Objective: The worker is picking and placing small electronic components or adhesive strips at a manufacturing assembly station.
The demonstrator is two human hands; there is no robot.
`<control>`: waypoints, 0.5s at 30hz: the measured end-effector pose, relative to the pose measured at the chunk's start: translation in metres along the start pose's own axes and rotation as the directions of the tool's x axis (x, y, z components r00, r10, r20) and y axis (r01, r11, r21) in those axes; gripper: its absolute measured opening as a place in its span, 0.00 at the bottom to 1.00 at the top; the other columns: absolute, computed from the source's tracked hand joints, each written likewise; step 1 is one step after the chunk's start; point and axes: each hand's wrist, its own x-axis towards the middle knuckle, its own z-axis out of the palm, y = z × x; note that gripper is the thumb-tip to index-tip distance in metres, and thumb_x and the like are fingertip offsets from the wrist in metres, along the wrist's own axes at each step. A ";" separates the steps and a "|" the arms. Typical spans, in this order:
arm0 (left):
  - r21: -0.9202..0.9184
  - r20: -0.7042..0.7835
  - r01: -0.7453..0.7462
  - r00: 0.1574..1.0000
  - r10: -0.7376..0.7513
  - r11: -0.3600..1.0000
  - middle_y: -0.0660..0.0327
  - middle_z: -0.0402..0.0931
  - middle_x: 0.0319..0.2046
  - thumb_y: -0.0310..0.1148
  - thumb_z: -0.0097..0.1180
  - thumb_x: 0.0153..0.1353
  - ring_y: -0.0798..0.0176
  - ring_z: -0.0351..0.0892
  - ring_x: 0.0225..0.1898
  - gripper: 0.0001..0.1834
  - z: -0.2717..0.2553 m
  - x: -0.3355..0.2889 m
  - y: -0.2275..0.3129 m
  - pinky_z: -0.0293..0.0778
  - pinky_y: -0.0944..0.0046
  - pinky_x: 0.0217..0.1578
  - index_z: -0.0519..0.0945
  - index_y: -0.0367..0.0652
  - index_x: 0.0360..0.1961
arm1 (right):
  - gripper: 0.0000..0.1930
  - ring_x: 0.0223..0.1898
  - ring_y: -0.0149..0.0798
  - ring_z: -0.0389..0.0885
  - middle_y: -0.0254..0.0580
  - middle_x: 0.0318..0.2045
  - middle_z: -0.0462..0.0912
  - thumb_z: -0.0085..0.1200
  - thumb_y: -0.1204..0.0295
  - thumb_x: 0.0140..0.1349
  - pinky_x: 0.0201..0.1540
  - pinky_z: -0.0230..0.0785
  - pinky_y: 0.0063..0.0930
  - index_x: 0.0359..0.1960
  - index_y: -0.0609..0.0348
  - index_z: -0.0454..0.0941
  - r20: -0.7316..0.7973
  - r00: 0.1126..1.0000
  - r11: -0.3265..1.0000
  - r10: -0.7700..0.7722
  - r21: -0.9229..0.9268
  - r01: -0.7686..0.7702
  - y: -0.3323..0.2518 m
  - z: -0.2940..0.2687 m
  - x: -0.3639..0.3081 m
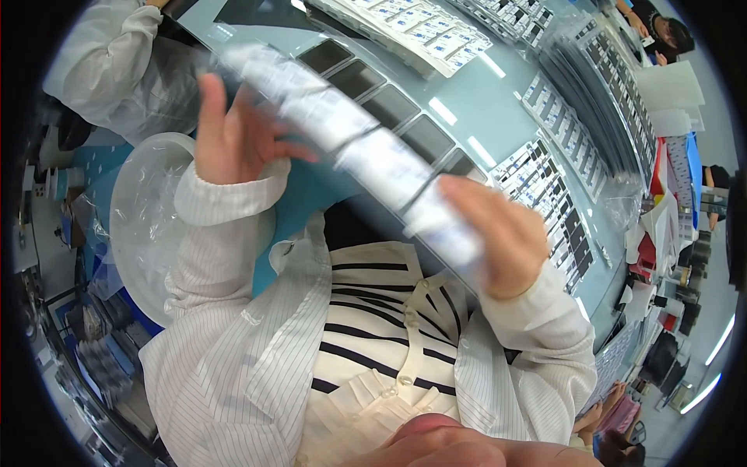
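Observation:
A long narrow tray point(354, 152) with white, blue-marked film-like pieces in a row of compartments is tilted in the air before me, blurred by motion. My right hand point(506, 237) grips its right end, thumb on top. At the other end, my left hand point(241, 140) is beside the tray's near edge, fingers apart and thumb raised. Whether it touches the tray I cannot tell. Just beyond, a row of dark rectangular panels point(393, 107) lies on the table.
A large white bin point(128, 202) with clear plastic film inside stands at my left. On the glossy table point(498, 117) are more white trays point(420, 31), sheets of black-and-white parts point(545, 194) and a tall tray stack point(603, 101). A co-worker's sleeve point(117, 70) is at the upper left.

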 end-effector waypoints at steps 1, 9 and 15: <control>-0.233 -0.121 -0.022 0.993 -0.007 0.972 0.48 0.73 0.51 0.67 0.33 0.64 0.53 0.78 0.48 0.45 0.000 -0.003 0.001 0.76 0.57 0.46 0.57 0.36 0.65 | 0.18 0.27 0.36 0.83 0.56 0.41 0.81 0.55 0.82 0.53 0.28 0.76 0.20 0.48 0.69 0.77 0.137 0.989 0.995 -0.049 -0.084 0.061 -0.012 -0.001 0.000; -0.035 -0.057 0.185 0.981 -0.187 0.982 0.52 0.80 0.43 0.24 0.52 0.63 0.54 0.81 0.44 0.17 -0.058 -0.016 -0.001 0.77 0.57 0.48 0.70 0.36 0.53 | 0.24 0.23 0.28 0.74 0.47 0.42 0.78 0.62 0.67 0.51 0.21 0.65 0.19 0.51 0.62 0.77 0.272 0.958 0.974 -0.087 -0.180 0.140 -0.031 0.022 -0.022; -0.016 -0.094 0.196 0.976 -0.196 0.981 0.50 0.78 0.46 0.19 0.51 0.61 0.51 0.80 0.47 0.19 -0.079 -0.018 -0.010 0.75 0.52 0.50 0.69 0.35 0.55 | 0.26 0.27 0.33 0.77 0.47 0.43 0.79 0.66 0.66 0.49 0.25 0.69 0.23 0.51 0.60 0.77 0.244 0.952 0.942 0.185 -0.319 -0.101 -0.013 -0.030 -0.028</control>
